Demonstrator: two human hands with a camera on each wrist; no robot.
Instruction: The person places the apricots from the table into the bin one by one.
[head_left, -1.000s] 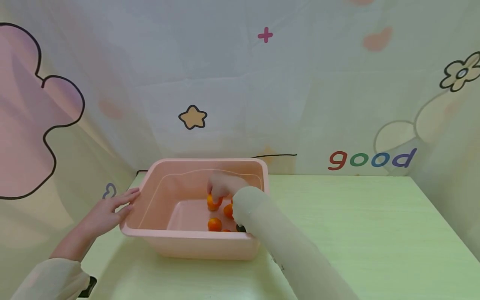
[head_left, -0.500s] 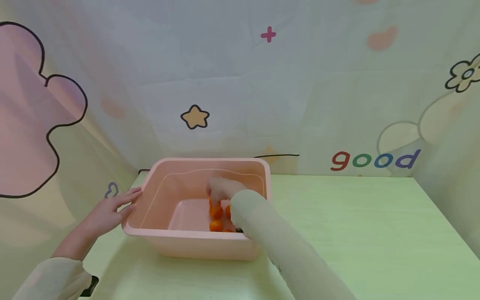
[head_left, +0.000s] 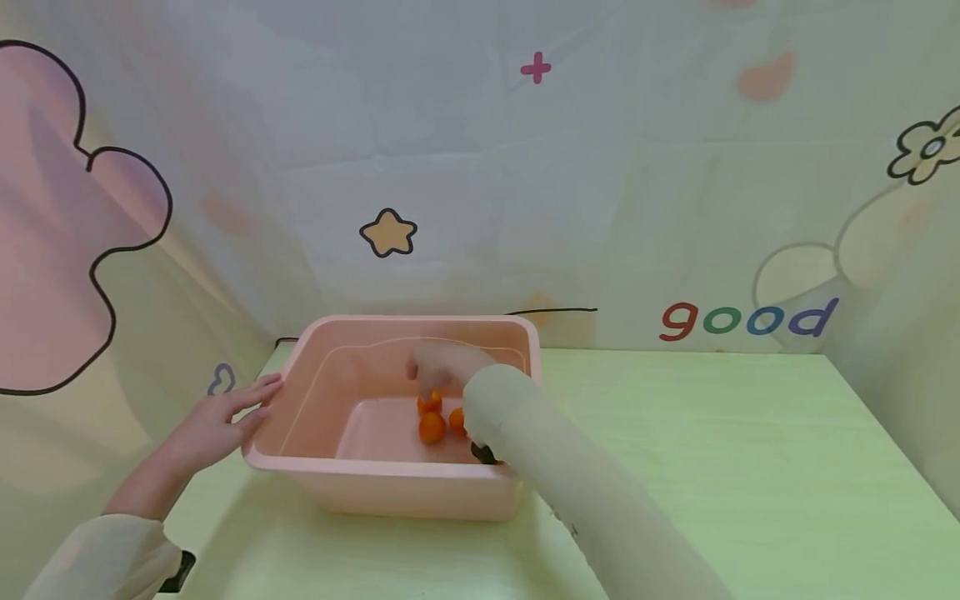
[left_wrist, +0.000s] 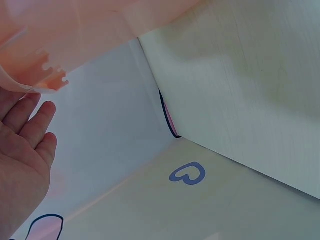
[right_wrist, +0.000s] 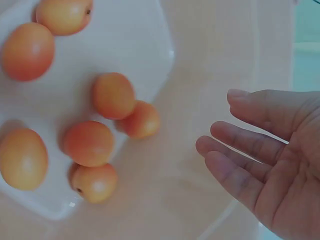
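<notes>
A pink plastic tub point(head_left: 375, 487) stands on the table with several small round orange fruits point(head_left: 432, 427) on its floor. My left hand point(head_left: 213, 425) rests at the tub's left rim, its fingertips right at the edge; in the left wrist view, the fingers lie straight under the lip. Inside the tub, my right hand point(head_left: 446, 365) hovers just above the fruits. The right wrist view shows that right hand point(right_wrist: 265, 155) with fingers and thumb extended and nothing between them. There the orange fruits point(right_wrist: 114, 95) lie loosely grouped, two with a dark stem spot. My right sleeve hides part of the tub.
The pale green table point(head_left: 712, 442) extends to the right of the tub. A printed cloth point(head_left: 480, 167) hangs behind and at both sides. A dark band point(head_left: 483, 452) shows at my right wrist.
My right hand has come off the fruit it was handling and risen a little. The fruits have shifted; one now sits farther from the front wall. The left hand has stayed at the rim.
</notes>
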